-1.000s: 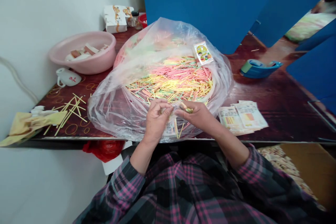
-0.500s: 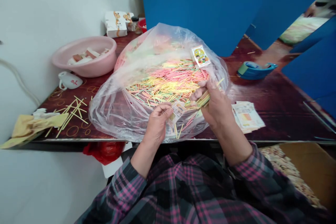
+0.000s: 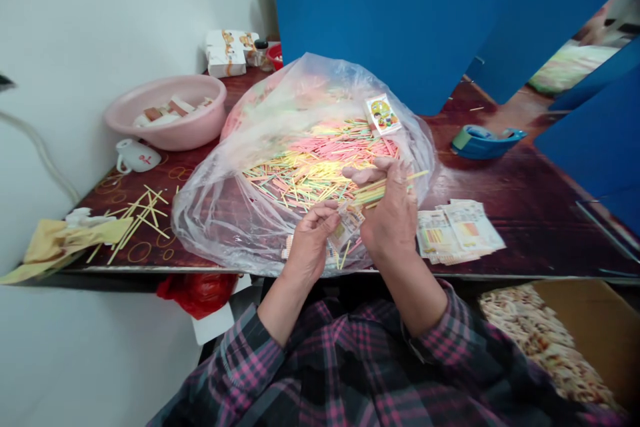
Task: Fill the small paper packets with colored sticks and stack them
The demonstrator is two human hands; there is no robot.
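Note:
My left hand pinches a small clear printed packet over the front of a large plastic bag. Close beside it, my right hand is closed round several thin yellowish sticks, which point towards the packet. Inside the opened bag lies a heap of thin coloured sticks, pink, yellow, orange and green. A small printed box rests on the bag's right side. Beneath my hands, a few loose sticks and part of another packet show at the table edge.
Printed packets lie stacked right of my hands, with a blue tape dispenser behind. At left are a pink basin, a white mug, loose yellow sticks and a yellow cloth. Blue panels stand behind.
My right hand has moved left with its sticks, closer to the packet in my left hand. Another packet now shows on the stack at right. My view has shifted slightly.

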